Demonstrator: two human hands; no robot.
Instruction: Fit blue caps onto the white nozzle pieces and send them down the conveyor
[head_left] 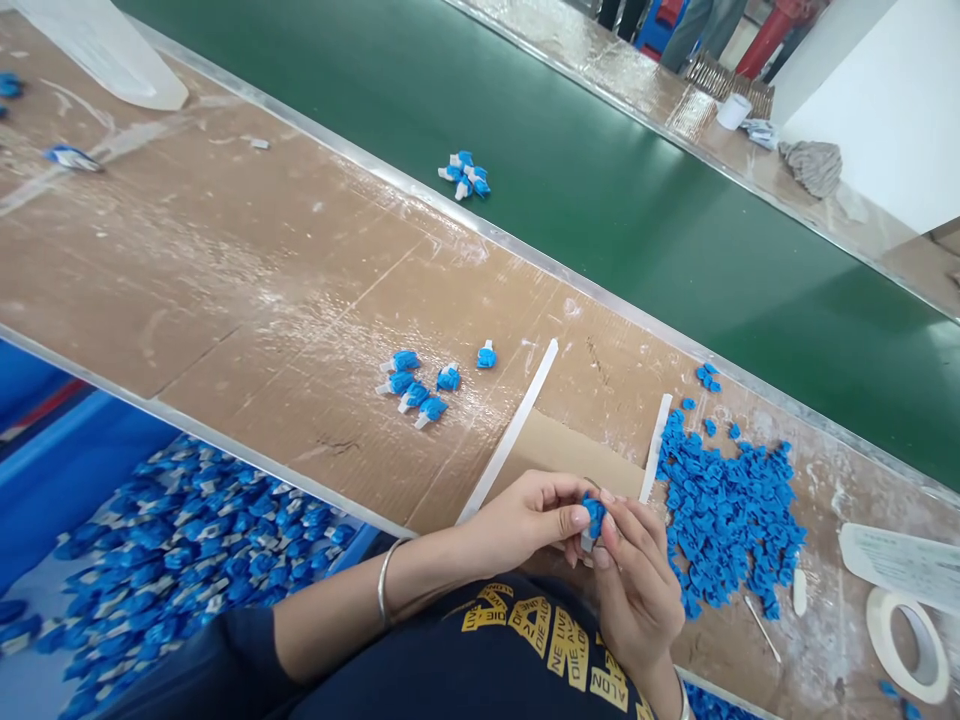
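Dark T-shirt [540, 650] with yellow lettering fills the bottom edge, and above it both bare hands meet over a cardboard-topped bench [247, 270]. The left hand [525, 520], a metal bangle [386, 585] on its wrist, and the right hand [637, 590] are drawn together, their fingertips clamped on a small blue plastic part [593, 518] with a white stem showing below it, held just above the bench. To the right lies a heap of loose blue pieces [731, 520], with a roll of masking tape [907, 645] near the bench's far end. Six blue-and-white parts [416, 385] sit ahead of the hands, beside a white strip [510, 430]. Past the bench's metal edge runs a green conveyor belt [675, 220], bearing a small cluster of similar parts [463, 175]. Lower left, a blue bin [75, 470] is heaped with more. Beyond the belt, a person's legs [694, 30] stand at the far side.
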